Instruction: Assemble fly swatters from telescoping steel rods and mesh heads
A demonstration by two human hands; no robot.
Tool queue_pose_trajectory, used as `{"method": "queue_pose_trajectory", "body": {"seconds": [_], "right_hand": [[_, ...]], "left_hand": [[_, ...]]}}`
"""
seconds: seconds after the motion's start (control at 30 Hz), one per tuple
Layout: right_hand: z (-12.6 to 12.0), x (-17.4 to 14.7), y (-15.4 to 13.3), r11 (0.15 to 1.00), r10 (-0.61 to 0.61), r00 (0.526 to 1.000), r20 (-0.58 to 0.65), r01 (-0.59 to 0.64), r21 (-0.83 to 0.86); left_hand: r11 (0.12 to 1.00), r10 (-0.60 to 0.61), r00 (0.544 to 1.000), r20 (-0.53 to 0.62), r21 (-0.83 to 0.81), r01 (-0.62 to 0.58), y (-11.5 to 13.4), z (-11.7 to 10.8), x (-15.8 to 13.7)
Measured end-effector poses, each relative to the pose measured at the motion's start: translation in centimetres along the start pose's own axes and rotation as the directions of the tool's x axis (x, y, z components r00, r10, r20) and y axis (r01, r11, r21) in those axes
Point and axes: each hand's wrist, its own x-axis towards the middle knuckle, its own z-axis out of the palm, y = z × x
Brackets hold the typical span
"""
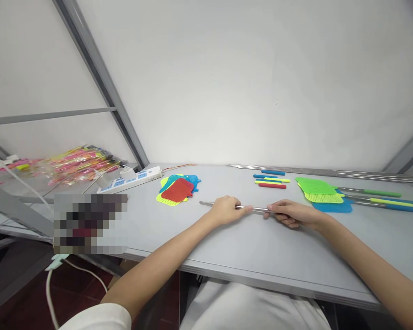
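A thin metal rod (258,209) lies across both my hands just above the grey tabletop. My left hand (227,210) is closed round its left part, and the rod's end sticks out past the fist. Fingers and thumb of my right hand (291,213) pinch the rod farther right, hiding that end. Left of my hands lies a pile of fly swatter heads, with a red one (177,190) on top of yellow and blue ones. Beyond my right hand are loose coloured handles (272,186). Swatters with rods and handles, a green head (315,186) uppermost, lie to the right.
Several long metal rods (330,173) lie along the wall at the back. A white power strip (137,179) sits at the left, beside a metal frame post (103,78). Wrapped colourful items (79,165) are heaped farther left. The table's front edge (248,279) runs before me.
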Motion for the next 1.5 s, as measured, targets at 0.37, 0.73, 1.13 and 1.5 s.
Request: {"method": "queue_pose_trajectory", "body": {"seconds": [0.37,0.73,1.13,1.5], "right_hand": [[0.2,-0.1,-0.1,1.000,0.005,1.000,-0.004,-0.005,-0.013],[0.5,0.1,-0.2,1.000,0.013,0.999,-0.040,-0.014,-0.023],[0.5,0.0,-0.1,0.999,-0.014,1.000,-0.012,0.014,-0.029],[0.8,0.0,0.0,0.994,-0.045,0.998,-0.041,0.040,-0.101]], "left_hand": [[0.993,-0.107,0.993,-0.049,0.054,0.109,0.5,0.1,-0.1],[0.973,-0.228,0.973,-0.024,0.011,0.229,0.3,-0.1,0.0],[0.982,-0.186,0.980,-0.074,0.015,0.188,0.0,0.6,0.0],[0.990,-0.138,0.986,-0.093,-0.020,0.136,0.1,1.1,-0.1]]}}
